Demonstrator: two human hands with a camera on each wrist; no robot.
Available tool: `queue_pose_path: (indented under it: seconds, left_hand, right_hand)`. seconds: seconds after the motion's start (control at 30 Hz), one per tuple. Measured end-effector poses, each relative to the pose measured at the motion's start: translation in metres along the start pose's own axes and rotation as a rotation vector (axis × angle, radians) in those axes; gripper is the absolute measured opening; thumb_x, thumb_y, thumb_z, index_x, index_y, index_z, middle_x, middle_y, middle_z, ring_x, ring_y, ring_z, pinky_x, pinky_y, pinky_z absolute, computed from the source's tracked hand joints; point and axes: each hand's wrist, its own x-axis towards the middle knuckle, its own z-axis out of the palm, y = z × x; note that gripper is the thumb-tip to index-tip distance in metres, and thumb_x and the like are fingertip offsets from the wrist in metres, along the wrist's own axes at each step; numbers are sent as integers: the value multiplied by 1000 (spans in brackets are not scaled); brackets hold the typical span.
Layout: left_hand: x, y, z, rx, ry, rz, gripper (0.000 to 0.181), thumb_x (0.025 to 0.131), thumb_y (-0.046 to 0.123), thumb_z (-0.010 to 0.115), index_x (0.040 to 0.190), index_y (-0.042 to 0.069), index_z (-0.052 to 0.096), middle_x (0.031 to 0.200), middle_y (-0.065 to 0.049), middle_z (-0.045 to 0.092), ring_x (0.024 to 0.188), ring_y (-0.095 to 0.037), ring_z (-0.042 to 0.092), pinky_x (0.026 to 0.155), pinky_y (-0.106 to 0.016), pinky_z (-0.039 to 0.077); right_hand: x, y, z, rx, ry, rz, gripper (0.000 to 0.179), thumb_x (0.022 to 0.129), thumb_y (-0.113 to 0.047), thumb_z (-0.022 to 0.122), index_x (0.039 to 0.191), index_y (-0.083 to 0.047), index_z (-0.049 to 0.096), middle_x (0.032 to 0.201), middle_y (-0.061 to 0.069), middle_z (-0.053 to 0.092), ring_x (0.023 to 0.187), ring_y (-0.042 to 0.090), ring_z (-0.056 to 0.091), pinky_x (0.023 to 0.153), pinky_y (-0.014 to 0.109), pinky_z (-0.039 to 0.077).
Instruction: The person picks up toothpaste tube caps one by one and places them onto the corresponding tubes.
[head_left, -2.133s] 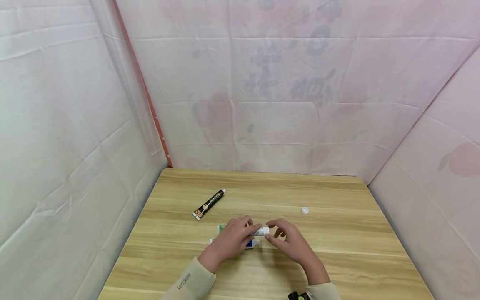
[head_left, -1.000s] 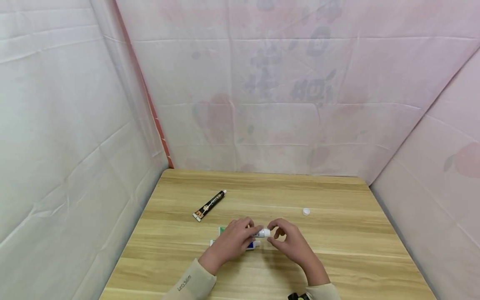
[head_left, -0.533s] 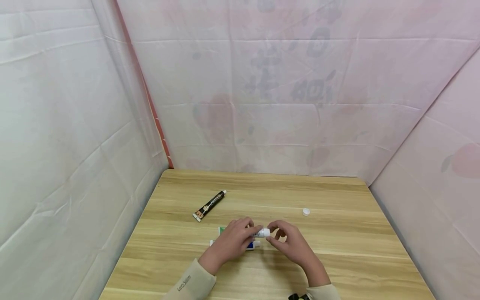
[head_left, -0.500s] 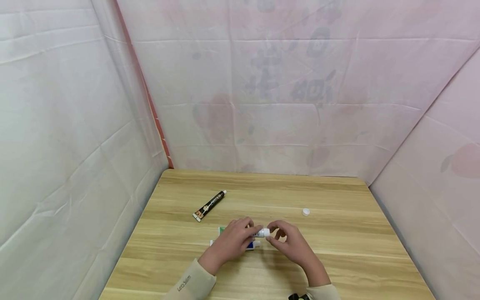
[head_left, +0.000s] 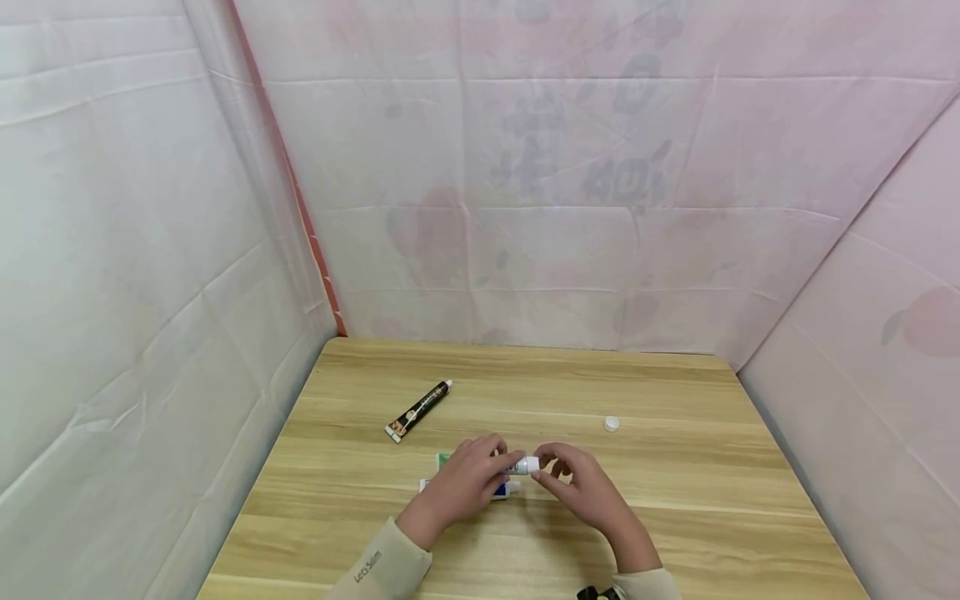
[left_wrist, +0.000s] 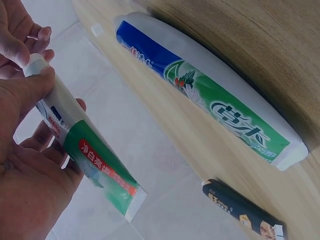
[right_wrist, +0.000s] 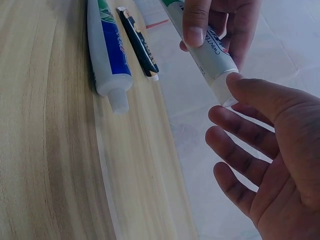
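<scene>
My left hand (head_left: 467, 475) grips a white-and-green toothpaste tube (left_wrist: 92, 145), holding it above the table with its capped end to the right. At that end, the thumb and a finger of my right hand (head_left: 583, 482) pinch the white cap (right_wrist: 225, 94); the other fingers of this hand are bent and spread away from the tube. A larger blue, green and white toothpaste tube (left_wrist: 200, 92) lies on the table below my left hand, which partly hides it in the head view.
Farther back on the left of the wooden table (head_left: 675, 500) lies a black toothpaste tube (head_left: 417, 412). A loose white cap (head_left: 612, 423) sits at the back right. Pale cloth walls (head_left: 555, 250) surround the table's back and sides.
My right thumb and finger have shifted slightly about the tube's cap and come closer together on it. My left hand keeps its hold on the toothpaste tube in the same place.
</scene>
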Motion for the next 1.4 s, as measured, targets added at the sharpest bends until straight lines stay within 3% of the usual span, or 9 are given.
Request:
queue_pose_path:
  seconds: [0.23, 0.47, 0.6, 0.9, 1.23, 1.4]
  left_hand:
    - [-1, -1, 3, 4, 7, 7, 44, 102, 18, 73, 145, 23, 67, 113, 5, 65, 88, -6, 53, 86, -30, 50]
    - [1, 0, 2, -11, -13, -5, 43, 104, 19, 71, 147, 24, 66, 115, 6, 64, 90, -6, 53, 87, -29, 49]
    - [1, 0, 1, -21, -15, -4, 43, 103, 19, 71, 146, 23, 67, 114, 5, 64, 89, -6, 53, 85, -27, 48]
    - [2, 0, 1, -16, -17, -4, 41, 104, 18, 71, 145, 22, 68, 113, 4, 63, 86, -6, 50, 84, -27, 48]
    - [2, 1, 3, 3, -11, -20, 41, 100, 15, 74, 141, 22, 71, 110, 5, 65, 88, -6, 53, 88, -29, 51]
    - [1, 2, 5, 26, 2, -16, 40, 98, 14, 77, 137, 21, 74, 110, 5, 66, 90, -7, 58, 90, -33, 53]
  right_hand:
    - [0, 0, -1, -28, -9, 39, 21, 100, -33, 75, 119, -24, 74, 108, -10, 73, 87, 4, 65, 79, 30, 55]
    - [-1, 0, -1, -28, 23, -29, 31, 96, -26, 81, 125, -18, 74, 116, -7, 74, 86, 4, 65, 84, 44, 58]
    - [-1, 1, -1, -31, 21, -65, 24, 97, -24, 81, 120, -22, 75, 114, -6, 74, 85, 5, 65, 81, 40, 57]
    - [0, 1, -2, -21, -19, -21, 23, 98, -24, 78, 121, -23, 74, 109, -9, 72, 82, 3, 60, 73, 26, 51]
    - [0, 1, 3, -5, -71, 19, 23, 103, -30, 71, 122, -19, 74, 110, -4, 72, 75, 11, 57, 61, 25, 49]
    - [1, 0, 3, 21, -122, 57, 23, 105, -31, 68, 123, -17, 73, 113, -1, 72, 76, 15, 57, 62, 25, 49]
